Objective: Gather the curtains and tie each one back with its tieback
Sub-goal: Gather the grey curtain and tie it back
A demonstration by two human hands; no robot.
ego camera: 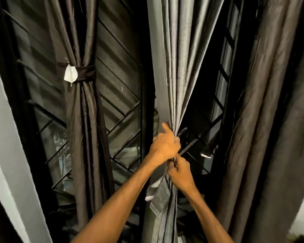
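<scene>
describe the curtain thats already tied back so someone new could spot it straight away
Start at the dark window with the diagonal metal grille. On its left side hangs a dark brown satin curtain, cinched at mid height by a matching dark fabric tieback band. Unlike the grey curtain in the middle and the loose brown curtain on the right, its band bears a white tag.

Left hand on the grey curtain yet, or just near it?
Touching. Head view: left hand has its fingers curled round the gathered grey curtain.
</scene>
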